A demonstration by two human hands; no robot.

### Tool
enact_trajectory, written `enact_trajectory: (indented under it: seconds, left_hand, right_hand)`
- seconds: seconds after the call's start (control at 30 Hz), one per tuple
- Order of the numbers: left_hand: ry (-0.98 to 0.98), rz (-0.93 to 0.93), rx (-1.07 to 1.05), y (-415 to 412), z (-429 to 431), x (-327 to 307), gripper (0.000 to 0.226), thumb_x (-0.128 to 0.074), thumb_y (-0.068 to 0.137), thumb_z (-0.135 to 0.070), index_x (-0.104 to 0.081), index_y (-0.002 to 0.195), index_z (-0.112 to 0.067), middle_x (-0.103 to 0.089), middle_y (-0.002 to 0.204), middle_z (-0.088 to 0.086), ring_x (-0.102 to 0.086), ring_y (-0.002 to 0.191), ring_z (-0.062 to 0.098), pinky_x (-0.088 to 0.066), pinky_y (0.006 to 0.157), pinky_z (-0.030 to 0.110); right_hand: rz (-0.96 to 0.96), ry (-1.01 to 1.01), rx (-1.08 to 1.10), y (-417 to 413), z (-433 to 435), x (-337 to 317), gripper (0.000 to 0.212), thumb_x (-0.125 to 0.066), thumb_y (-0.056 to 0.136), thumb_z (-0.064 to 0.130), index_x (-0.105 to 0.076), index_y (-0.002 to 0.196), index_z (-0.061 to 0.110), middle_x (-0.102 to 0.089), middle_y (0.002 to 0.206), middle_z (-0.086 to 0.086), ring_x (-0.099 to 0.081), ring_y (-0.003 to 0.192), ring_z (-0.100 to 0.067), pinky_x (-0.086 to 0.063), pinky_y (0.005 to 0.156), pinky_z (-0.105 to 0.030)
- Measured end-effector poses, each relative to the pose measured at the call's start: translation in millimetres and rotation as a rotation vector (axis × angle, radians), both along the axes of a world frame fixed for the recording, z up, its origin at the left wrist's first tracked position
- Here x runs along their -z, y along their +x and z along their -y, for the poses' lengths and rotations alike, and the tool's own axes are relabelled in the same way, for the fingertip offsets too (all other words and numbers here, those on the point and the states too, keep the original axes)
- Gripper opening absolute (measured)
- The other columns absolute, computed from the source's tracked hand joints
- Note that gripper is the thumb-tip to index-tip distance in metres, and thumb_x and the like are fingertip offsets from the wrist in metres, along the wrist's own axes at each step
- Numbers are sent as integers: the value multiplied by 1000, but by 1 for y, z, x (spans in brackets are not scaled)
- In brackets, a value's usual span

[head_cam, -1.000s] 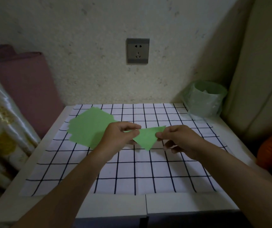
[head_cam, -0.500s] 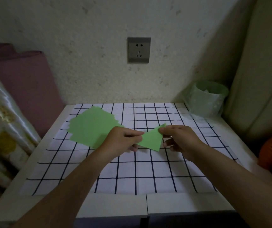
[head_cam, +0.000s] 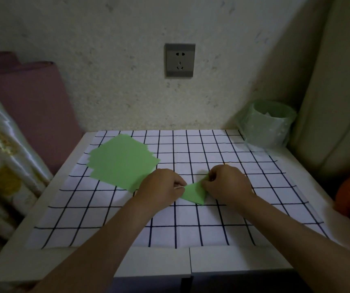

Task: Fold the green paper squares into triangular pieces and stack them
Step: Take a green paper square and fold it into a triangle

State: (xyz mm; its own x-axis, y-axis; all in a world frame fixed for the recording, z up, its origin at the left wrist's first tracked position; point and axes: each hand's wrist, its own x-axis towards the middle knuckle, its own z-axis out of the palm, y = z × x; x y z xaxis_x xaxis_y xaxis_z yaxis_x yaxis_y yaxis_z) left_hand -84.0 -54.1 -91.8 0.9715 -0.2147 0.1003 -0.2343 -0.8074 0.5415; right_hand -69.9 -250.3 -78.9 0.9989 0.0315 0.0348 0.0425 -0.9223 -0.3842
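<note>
Desk (head_cam: 233, 259), middle: left grip (head_cam: 161, 187) and right grip (head_cam: 227, 182) both pinch the paper (head_cam: 194, 193); a slipped corner would probably skew the crease.

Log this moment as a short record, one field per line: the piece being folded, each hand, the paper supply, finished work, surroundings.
Folded green piece: roughly triangular, between the hands, low over the checked cloth; contact unclear
Left hand: pinches its left end
Right hand: fingers curled on its right end
Green squares: flat fanned pile on the cloth, back left
Finished triangles: no stack in view
Surroundings: green bin at back right corner; wall socket above
</note>
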Motion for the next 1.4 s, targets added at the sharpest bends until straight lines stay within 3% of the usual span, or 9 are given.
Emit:
enact_trajectory:
  seconds: [0.1,0.23,0.43,0.6,0.77,0.93,1.17,1.3,1.4]
  left_hand:
    - [-8,37,-5,3,-1,3,14,-74,82,-30,-77,95,-32,-67,93,-9,-62,86,8,-55,81,33]
    - [-13,61,1,2,-1,7,15,-74,83,-34,-73,98,-34,-60,93,-7,-57,93,11,-52,84,34]
    - [1,209,114,-9,-5,5,15,-72,86,-13,-73,99,-21,-60,97,-7,-51,93,9,-47,84,29]
    - [188,182,318,-21,-13,17,51,-55,78,16,-74,112,-16,-64,112,-1,-57,105,16,-51,91,36]
    - [213,212,305,-38,-12,12,45,-50,85,-1,-65,124,-15,-58,118,1,-50,108,18,-47,94,36]
    - [369,271,339,-49,2,3,45,-37,89,-29,-50,131,-36,-46,105,-3,-41,96,17,-43,81,33]
    - [169,127,397,-47,16,0,43,-40,85,-17,-58,124,-18,-51,119,-3,-43,109,14,-46,92,39]
    - [189,160,391,-43,19,0,41,-44,90,-25,-54,130,-23,-51,114,-3,-42,105,13,-43,90,33]
    - [249,181,399,-43,21,-2,45,-46,92,-28,-52,137,-29,-49,112,-4,-40,105,14,-41,85,32]
  right_hand:
    - [276,-138,-129,-2,3,5,44,-72,78,32,-60,120,24,-58,109,0,-60,88,-21,-51,65,-33]
    - [488,-234,-521,-2,1,14,18,-66,78,36,-77,89,29,-63,89,4,-56,72,-18,-42,53,-28]
    - [371,-159,-563,-1,2,25,22,-59,83,43,-78,84,33,-66,83,8,-57,65,-17,-34,56,-26]
    - [417,-142,-538,-5,0,25,35,-48,86,48,-79,84,33,-66,81,9,-54,71,-18,-35,62,-29]
    - [357,-93,-565,-6,3,25,36,-48,87,47,-80,87,29,-65,83,5,-57,73,-20,-46,63,-34]
    - [287,-86,-601,-2,7,28,45,-42,90,55,-78,101,29,-66,93,5,-60,80,-16,-51,70,-38]
    - [202,88,-542,-17,22,13,25,-66,87,43,-77,104,28,-74,90,6,-65,79,-9,-52,68,-27]
    - [148,97,-566,-19,35,15,24,-70,89,27,-74,113,27,-75,107,9,-64,90,-1,-44,85,-10]
    - [195,-64,-642,-23,41,16,25,-59,92,22,-75,111,24,-72,116,3,-65,102,-19,-37,99,-24]
